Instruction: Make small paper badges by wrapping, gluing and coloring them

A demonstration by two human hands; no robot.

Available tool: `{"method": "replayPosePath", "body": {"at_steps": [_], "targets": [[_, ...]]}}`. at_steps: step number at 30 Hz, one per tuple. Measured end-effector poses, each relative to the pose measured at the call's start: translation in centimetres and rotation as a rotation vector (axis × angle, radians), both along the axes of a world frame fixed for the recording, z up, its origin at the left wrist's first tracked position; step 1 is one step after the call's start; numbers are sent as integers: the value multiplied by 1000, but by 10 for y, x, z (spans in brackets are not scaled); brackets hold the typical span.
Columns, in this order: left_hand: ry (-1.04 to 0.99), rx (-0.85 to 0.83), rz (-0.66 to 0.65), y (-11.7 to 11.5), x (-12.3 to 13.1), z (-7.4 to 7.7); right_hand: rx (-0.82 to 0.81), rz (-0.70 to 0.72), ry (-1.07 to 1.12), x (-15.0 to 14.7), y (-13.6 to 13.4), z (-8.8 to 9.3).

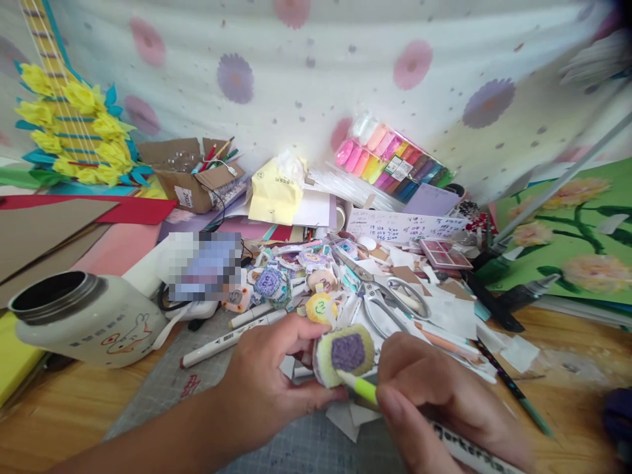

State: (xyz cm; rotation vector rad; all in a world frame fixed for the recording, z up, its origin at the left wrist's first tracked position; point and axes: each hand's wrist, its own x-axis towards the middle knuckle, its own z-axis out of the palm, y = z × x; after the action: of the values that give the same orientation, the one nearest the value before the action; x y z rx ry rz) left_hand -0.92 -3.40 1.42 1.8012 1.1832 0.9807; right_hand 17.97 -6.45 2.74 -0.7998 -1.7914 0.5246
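Observation:
Near the lower middle, a small rounded craft piece shows a purple square patch framed by yellow-green. My left hand grips it from the left between thumb and fingers. A marker with a yellow-green collar and a pale tip is held in my right hand, its white, lettered barrel running to the lower right. The marker's tip touches the lower yellow-green border of the piece. Just behind, a round yellow smiley piece lies beside a purple-blue fuzzy one.
Scissors rest on paper scraps behind my hands. At left stand an open wide-mouthed bottle and a cardboard box of pencils. Capped markers lie on the grey cutting mat. A colored clay pack leans at the back.

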Motion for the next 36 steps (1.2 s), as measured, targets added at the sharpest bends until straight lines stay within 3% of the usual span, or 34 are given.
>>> {"method": "replayPosePath", "body": {"at_steps": [10, 20, 25, 29, 34, 36], "targets": [[136, 118, 9, 0, 3, 9, 30, -7, -11, -4, 4, -2], [160, 96, 0, -1, 3, 9, 39, 13, -23, 0, 4, -1], [192, 145, 42, 0, 4, 8, 24, -52, -7, -2, 5, 0], [159, 93, 21, -1, 2, 2, 35, -175, 9, -4, 7, 2], [100, 19, 13, -2, 0, -2, 55, -130, 35, -5, 7, 1], [68, -13, 17, -2, 0, -2, 31, -191, 71, -5, 8, 0]]}}
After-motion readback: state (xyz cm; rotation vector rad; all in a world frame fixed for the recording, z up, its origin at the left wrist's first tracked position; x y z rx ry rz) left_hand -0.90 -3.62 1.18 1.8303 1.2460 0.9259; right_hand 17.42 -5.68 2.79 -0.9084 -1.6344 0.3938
